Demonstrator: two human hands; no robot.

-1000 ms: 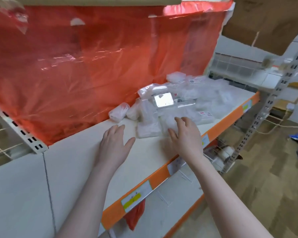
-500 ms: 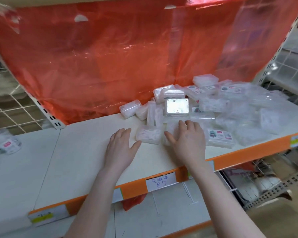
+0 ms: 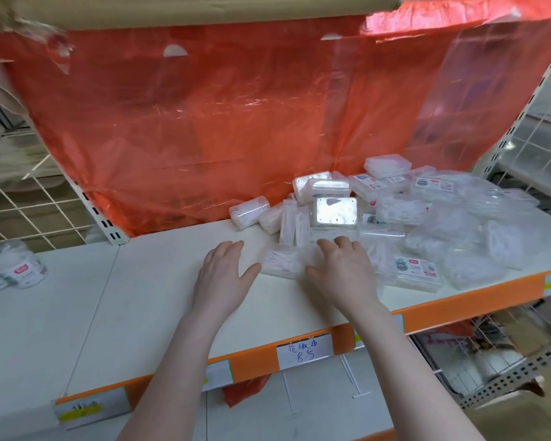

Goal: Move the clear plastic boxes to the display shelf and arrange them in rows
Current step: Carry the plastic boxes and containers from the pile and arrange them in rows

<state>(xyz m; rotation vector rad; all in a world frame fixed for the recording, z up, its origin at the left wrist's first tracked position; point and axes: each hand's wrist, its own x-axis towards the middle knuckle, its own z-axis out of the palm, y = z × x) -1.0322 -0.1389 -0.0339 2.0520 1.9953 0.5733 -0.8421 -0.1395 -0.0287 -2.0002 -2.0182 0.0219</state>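
Clear plastic boxes were heaped on shelf, right side. Left hand & right hand lay flat, fingers straight, beside nearest box. It was best squared w/ near edge, rows then built leftward.

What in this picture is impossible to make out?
- Head view: whatever lies under the right hand; its palm covers it.
- Count of the clear plastic boxes: they overlap in a heap.
- Print on the box label: too small.
- Behind the red plastic sheet: hidden.
- Round tubs at left: cut off by the edge.
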